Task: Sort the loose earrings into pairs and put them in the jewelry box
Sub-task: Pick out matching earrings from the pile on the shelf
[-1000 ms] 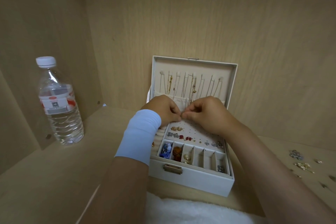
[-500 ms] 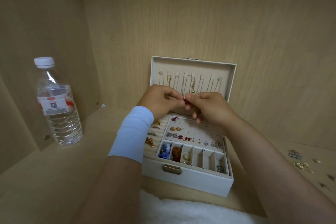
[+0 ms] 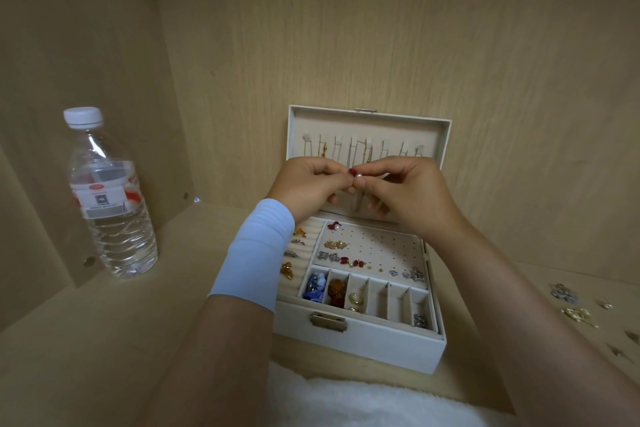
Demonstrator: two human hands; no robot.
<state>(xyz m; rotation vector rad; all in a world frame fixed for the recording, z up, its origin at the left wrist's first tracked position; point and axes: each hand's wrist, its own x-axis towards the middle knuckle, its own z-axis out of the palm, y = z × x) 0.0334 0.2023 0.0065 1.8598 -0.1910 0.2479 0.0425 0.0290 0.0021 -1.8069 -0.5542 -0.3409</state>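
A: What are the hands doing?

B: The left hand point(image 3: 308, 180) and the right hand point(image 3: 412, 191) meet fingertip to fingertip. Between them they pinch one small earring point(image 3: 356, 174), a dark red piece with a white pearl. Thumb and forefinger of each hand close on it, and the other fingers are curled.

A: Where is it?

B: In the air, in front of the raised lid point(image 3: 367, 126) of the jewelry box point(image 3: 363, 343), over the back of the tray. Thin chains point(image 3: 360, 149) hang inside the lid, just behind the fingers.

A: And below the hands?

B: A dotted panel point(image 3: 381, 246) holds a matching red-and-pearl stud point(image 3: 334, 226) at its back left corner. Gold, silver and red pieces stand in rows nearer the front. The front row of compartments holds blue point(image 3: 315, 286), brown point(image 3: 336, 291), gold point(image 3: 355, 302) and silver point(image 3: 419, 320) items. The two between gold and silver look bare.

A: Anything outside the box?

B: The loose earrings point(image 3: 568, 302) are scattered on the wooden surface point(image 3: 104, 340) well to the right — silver and gold, too small to tell apart. A white sleeve point(image 3: 256, 253) covers the left wrist. A capped water bottle point(image 3: 107, 198) stands upright far left, and a white fluffy cloth point(image 3: 363, 402) lies at the near edge, just in front of the box.
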